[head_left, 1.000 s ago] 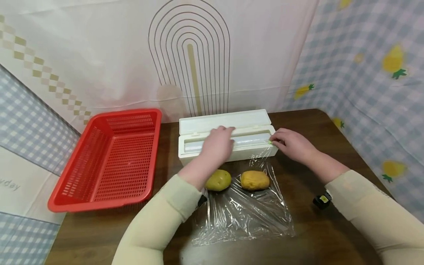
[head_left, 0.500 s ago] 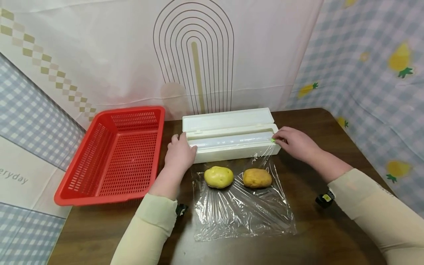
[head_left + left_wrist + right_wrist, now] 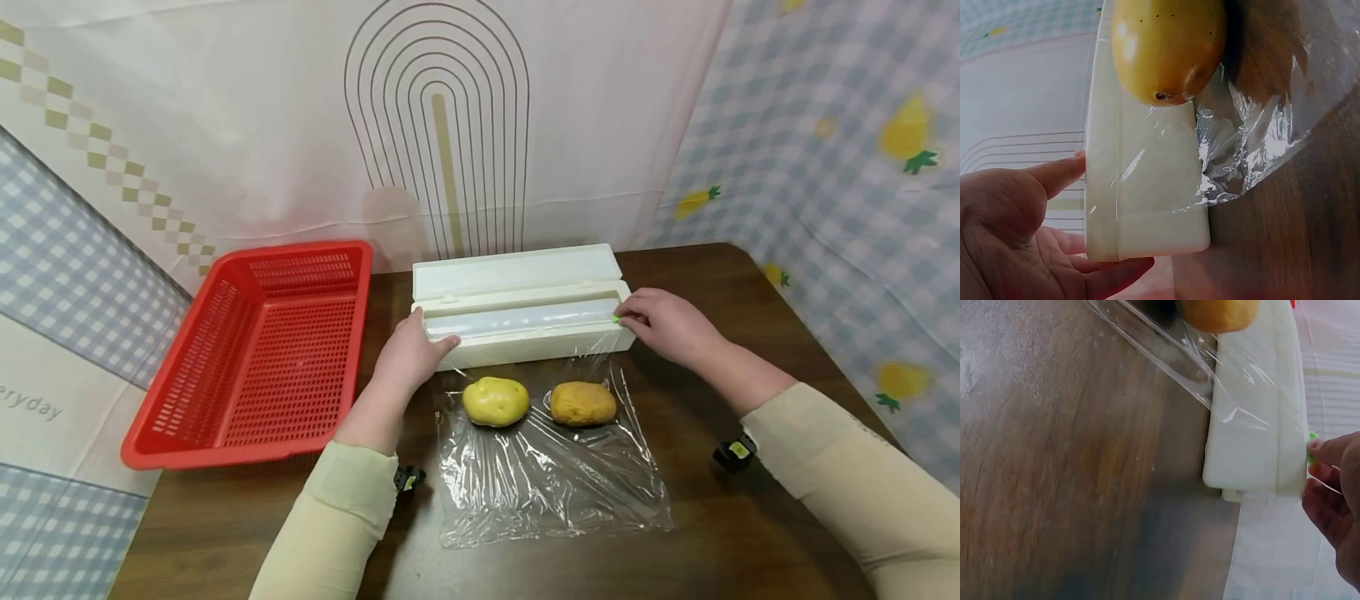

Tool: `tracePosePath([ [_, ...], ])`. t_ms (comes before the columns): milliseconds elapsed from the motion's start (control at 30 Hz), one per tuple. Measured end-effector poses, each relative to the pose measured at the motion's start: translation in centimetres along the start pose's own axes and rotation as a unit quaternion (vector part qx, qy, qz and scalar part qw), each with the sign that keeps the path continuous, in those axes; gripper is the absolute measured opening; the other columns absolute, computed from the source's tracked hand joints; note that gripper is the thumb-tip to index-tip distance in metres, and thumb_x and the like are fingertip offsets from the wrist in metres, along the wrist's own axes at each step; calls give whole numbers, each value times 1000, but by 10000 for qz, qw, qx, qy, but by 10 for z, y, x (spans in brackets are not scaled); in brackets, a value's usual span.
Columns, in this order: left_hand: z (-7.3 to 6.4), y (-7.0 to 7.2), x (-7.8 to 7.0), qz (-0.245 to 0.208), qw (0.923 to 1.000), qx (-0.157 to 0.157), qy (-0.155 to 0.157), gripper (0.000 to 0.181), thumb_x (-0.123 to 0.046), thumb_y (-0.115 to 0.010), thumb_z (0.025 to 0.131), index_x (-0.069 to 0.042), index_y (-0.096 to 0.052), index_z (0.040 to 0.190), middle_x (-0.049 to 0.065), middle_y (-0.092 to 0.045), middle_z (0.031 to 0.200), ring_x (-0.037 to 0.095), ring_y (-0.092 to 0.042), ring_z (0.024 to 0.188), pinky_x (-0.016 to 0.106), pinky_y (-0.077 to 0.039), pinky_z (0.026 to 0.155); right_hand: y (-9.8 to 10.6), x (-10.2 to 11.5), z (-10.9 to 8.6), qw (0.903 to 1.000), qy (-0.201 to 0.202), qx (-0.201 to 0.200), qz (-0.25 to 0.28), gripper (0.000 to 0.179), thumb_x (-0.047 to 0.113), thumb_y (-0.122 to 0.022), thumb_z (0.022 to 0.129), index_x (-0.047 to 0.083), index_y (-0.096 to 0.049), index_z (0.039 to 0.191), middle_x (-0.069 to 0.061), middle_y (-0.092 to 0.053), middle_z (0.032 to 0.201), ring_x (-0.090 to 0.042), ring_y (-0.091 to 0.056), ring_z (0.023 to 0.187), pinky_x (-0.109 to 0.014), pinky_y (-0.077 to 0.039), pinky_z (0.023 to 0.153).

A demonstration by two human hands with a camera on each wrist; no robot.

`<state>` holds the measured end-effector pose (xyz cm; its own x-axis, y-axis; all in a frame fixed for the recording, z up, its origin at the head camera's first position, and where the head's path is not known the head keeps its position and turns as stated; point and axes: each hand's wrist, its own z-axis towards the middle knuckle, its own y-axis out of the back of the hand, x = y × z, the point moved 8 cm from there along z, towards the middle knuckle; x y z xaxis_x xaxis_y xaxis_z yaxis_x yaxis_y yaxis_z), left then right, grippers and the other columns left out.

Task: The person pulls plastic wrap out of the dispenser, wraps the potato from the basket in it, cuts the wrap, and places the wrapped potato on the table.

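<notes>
My left grip clasps the white box, probably steadying it, while my right grip pinches the green tab.

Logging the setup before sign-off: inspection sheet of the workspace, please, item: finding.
Surface: dark wooden table, some glare near the front.
Job's things: white box, lid open, roll inside; clear film spread in front; yellow potato and browner potato on it, apart.
Clutter: red basket, left of the box.
Hands: left hand holds the box's left end; right hand pinches a green tab at its right end.
Cables: nothing seen.
Surroundings: patterned cloth behind and at both sides.
</notes>
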<state>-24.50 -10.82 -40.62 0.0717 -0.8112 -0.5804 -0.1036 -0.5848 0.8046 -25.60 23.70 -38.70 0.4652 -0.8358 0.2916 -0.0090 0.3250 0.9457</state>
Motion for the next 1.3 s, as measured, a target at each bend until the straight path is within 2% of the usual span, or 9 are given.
tracePosePath([
  [233,0,0,-5,-67,10000,43,36,90,-43,-68,92,5,-23,153,28,-38,150,38,-40,137,50,-34,111,2,12,4,9998,146,84,-78,16,8,-65,95,4,-71,110,-11,-66,109,-29,-62,99,-48,-50,86],
  [500,-1,1,-6,40,9999,80,84,89,-44,-67,92,4,-23,153,28,-39,150,38,-41,136,50,-35,111,3,12,3,9997,197,78,-126,17,7,-65,95,2,-71,111,-12,-66,110,-31,-60,106,-48,-49,89],
  [833,-1,-3,-6,93,9995,263,116,91,-43,-65,94,6,-19,154,29,-35,151,39,-39,138,49,-33,112,0,10,1,10000,20,55,-61,19,8,-64,95,2,-71,112,-14,-67,113,-36,-58,115,-52,-44,99],
  [933,-1,-3,-6,171,9995,231,110,89,-43,-65,94,6,-20,153,29,-37,150,39,-41,136,50,-34,111,0,11,1,10000,29,30,-35,18,8,-64,96,3,-71,112,-14,-67,113,-35,-58,114,-52,-45,98],
  [1033,-3,-3,-10,437,9987,150,196,89,-46,-64,93,3,-22,154,28,-33,153,43,-39,136,54,-36,108,1,11,1,10000,21,25,-28,18,7,-64,95,3,-72,111,-14,-67,113,-35,-59,113,-51,-45,98],
  [1133,-7,-5,-22,964,9952,107,146,86,-50,-63,93,-1,-26,155,26,-26,156,47,-34,137,58,-36,107,1,11,0,10000,-39,47,-21,19,7,-64,95,3,-71,112,-14,-67,114,-35,-59,113,-51,-45,98],
  [1200,-9,-6,-33,1412,9900,14,42,85,-52,-62,93,-4,-29,154,24,-21,159,46,-28,141,60,-30,110,0,12,-1,9999,-100,62,-2,20,7,-63,96,3,-71,113,-14,-66,114,-34,-60,112,-51,-47,96],
  [1300,-13,-6,-51,1934,9805,-237,-251,76,-51,-61,93,-6,-39,151,21,-27,157,42,-28,141,58,-24,114,3,15,-5,9998,-171,-83,23,19,9,-62,97,3,-70,113,-14,-65,112,-32,-62,105,-50,-50,89],
])
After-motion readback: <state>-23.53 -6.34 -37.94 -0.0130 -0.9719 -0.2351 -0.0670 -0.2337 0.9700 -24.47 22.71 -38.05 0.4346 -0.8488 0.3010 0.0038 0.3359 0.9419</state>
